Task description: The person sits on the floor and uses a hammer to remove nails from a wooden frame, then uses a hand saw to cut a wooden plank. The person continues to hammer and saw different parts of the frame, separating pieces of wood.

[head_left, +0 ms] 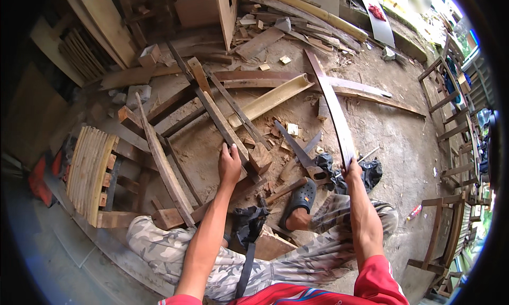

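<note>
left hand (229, 164) flat & open on a wood slat (222, 125), right hand (352, 170) gripping long curved plank (334, 106), saw (299, 152) on floor btwn

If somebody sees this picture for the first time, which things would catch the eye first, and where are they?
Probably the long curved wooden slat, running from the right hand up through the middle. Next, the left hand resting on a dark plank at centre. A big knife lies on the chip-strewn ground between the hands.
</note>
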`<state>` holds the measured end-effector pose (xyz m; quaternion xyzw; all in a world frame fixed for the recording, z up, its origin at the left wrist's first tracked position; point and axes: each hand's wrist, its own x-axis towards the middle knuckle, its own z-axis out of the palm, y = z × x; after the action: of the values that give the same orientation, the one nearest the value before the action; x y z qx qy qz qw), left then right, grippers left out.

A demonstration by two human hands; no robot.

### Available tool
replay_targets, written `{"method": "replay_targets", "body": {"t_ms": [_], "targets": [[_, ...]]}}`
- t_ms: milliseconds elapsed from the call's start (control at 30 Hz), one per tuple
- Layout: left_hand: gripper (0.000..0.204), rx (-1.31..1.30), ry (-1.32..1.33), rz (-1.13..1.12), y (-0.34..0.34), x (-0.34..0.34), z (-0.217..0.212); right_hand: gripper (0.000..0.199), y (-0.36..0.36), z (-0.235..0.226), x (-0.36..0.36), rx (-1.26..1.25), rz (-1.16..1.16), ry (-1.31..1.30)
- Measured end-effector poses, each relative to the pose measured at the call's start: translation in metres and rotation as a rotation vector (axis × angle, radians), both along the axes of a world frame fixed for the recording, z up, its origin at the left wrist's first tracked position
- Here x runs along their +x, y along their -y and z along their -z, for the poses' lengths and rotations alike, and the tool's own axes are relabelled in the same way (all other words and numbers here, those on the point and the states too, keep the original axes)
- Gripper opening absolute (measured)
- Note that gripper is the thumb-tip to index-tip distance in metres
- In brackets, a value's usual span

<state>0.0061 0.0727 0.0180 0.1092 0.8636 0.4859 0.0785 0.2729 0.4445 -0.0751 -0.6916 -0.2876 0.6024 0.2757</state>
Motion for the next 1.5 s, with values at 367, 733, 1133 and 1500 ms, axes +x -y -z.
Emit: {"method": "replay_targets", "body": {"t_ms": [367, 733, 1133, 1500], "targets": [[0.065, -0.099, 0.107, 0.153, -0.022, -0.016, -0.01, 0.054, -0.118, 0.083, 0.1, 0.221, -0.333, 0.765], [0.07, -0.079, 0.152, 0.057, 0.01, -0.03, 0.004, 0.048, 0.105, -0.07, -0.101, 0.407, -1.531, 0.251], [0.052, 0.143, 0.248, -0.018, 0.012, -0.033, 0.021, 0.054, 0.267, -0.134, -0.134, 0.301, -1.436, 0.063], [0.046, 0.246, 0.264, -0.018, 0.006, -0.025, 0.019, 0.056, 0.279, -0.123, -0.131, 0.386, -1.311, 0.185]]}}
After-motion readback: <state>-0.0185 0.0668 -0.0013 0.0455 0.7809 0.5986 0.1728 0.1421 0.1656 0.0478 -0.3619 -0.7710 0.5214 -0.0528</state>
